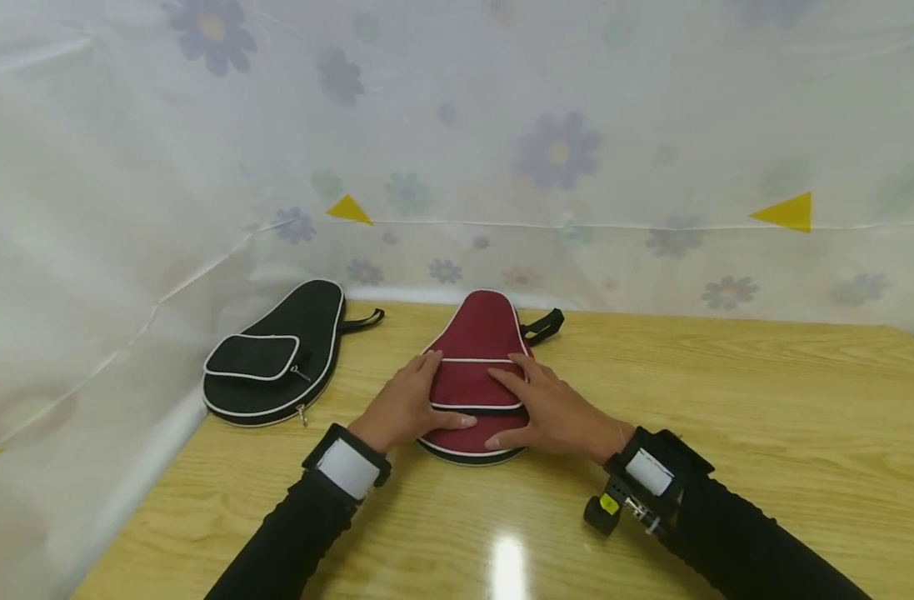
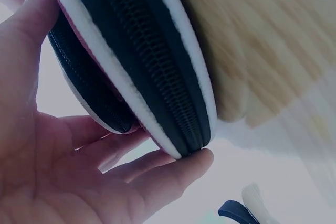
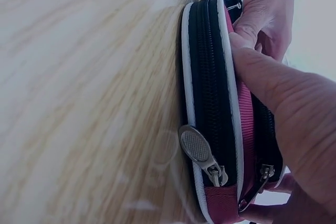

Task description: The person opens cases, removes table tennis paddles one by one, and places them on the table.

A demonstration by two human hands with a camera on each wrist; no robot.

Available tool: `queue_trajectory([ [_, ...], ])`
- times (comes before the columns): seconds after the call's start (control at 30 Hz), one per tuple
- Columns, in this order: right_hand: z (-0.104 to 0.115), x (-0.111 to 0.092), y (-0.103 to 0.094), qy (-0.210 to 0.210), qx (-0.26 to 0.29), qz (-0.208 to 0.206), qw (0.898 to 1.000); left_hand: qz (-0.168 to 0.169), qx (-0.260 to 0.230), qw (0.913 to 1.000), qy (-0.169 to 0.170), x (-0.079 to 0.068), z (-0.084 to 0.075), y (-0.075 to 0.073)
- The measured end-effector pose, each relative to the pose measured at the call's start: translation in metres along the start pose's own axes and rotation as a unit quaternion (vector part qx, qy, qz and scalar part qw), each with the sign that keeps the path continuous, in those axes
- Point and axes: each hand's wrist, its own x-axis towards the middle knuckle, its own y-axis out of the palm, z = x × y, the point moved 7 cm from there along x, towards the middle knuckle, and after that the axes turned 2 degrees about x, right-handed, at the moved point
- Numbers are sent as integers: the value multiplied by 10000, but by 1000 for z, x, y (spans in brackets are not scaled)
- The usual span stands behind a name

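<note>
A dark red table tennis paddle case with white piping lies flat on the table, its narrow end away from me. My left hand rests on its left side, fingers extended along the edge and thumb across the top. On the opposite side my right hand lies with spread fingers, touching the front pocket and the right edge. The left wrist view shows the closed black zipper running round the case. A metal zipper pull hangs at the edge in the right wrist view.
A black paddle case with a small zipped pocket and a wrist loop lies to the left. Flower-patterned sheeting walls the back and left of the wooden table. Yellow triangles mark the sheeting.
</note>
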Motion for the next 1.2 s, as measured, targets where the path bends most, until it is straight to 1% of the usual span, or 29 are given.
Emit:
queue_trajectory([
  [0.3,-8,-8,-5,95,-9,-58,9999,-92,-30,9998,163,5,-8,5],
  [0.5,-11,-13,-9,60,-22,-110,9999,-77,38,9999,137,8,-15,7],
  [0.87,-19,-24,-15,173,-98,-117,9997,-46,55,9996,257,14,-26,15],
  [1.2,-26,-35,-20,244,-152,-273,9992,-60,124,9986,505,18,-40,19],
])
